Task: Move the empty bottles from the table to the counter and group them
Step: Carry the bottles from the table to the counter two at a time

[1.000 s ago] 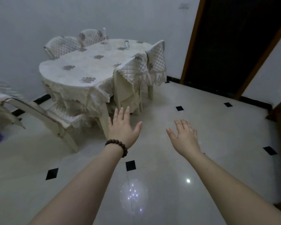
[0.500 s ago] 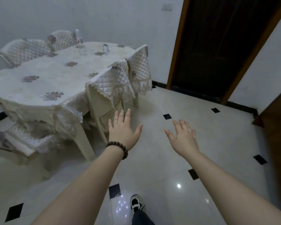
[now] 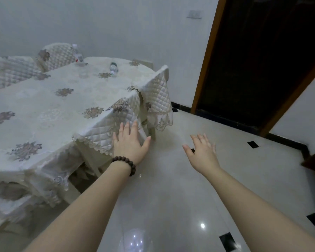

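Note:
Two clear plastic bottles are on the far end of the table [image 3: 44, 113], which wears a cream floral cloth. One bottle [image 3: 78, 55] stands upright near the far edge with a red-and-white label. The other bottle [image 3: 113, 68] is shorter in view, to its right. My left hand [image 3: 129, 144], with a dark bead bracelet on the wrist, is stretched out open, in front of a quilted chair cover. My right hand [image 3: 203, 153] is open too, held over the floor. Both hands are empty and far short of the bottles.
Chairs with quilted covers ring the table: two at the near right side [image 3: 116, 115] [image 3: 159, 91], two at the far left [image 3: 60, 55]. A dark doorway with a wooden frame [image 3: 262, 60] is at the right. Glossy pale floor tiles stretch ahead and right.
The view has come closer to the table, which now fills the left side. Both hands stay held out open in the same pose.

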{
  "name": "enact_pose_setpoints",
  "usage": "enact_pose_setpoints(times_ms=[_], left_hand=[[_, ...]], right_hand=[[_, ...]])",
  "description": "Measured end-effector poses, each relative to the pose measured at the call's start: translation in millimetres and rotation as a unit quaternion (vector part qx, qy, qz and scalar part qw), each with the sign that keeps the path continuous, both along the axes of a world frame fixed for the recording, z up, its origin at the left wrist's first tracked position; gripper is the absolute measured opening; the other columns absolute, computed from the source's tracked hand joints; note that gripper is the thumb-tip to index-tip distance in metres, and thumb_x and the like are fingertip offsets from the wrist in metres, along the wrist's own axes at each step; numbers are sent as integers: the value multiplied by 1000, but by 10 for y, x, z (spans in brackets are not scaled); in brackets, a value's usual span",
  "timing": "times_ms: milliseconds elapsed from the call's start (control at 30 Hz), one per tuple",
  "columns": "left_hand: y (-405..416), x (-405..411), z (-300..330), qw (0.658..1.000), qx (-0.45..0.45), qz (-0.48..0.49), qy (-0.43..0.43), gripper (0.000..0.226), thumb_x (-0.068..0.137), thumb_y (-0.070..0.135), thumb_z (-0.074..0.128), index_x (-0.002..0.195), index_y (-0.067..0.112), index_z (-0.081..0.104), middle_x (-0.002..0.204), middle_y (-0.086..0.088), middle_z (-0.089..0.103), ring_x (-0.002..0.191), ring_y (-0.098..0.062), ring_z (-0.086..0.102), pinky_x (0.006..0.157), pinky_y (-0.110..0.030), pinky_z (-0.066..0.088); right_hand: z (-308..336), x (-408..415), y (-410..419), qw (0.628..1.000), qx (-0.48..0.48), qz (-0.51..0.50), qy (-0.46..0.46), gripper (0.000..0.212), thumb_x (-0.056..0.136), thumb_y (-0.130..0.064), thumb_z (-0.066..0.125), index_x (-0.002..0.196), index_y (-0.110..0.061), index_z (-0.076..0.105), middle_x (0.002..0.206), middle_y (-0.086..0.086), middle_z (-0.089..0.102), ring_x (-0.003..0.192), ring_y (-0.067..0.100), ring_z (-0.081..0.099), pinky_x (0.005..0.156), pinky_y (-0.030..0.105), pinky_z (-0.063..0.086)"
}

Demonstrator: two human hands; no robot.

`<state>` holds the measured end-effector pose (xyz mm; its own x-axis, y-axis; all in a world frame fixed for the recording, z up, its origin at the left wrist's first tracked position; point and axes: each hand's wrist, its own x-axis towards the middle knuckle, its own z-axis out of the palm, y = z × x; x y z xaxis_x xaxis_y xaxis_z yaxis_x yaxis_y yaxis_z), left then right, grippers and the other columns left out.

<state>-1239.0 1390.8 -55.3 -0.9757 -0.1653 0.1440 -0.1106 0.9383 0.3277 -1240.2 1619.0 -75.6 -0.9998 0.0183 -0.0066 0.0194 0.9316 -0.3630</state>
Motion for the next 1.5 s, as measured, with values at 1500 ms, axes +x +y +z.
enact_pose_setpoints(times_ms=[1500], left_hand=[[-1680,-5848,-246,920,45,390,-1,74,94,53,39,153,19,10,160,-7,10,148,-23,0,118,-48,3]], right_hand=[[23,-7769,-2403,911,41,410,5,61,97,-47,38,149,-19,23,160,8,14,148,24,2,119,50,5]])
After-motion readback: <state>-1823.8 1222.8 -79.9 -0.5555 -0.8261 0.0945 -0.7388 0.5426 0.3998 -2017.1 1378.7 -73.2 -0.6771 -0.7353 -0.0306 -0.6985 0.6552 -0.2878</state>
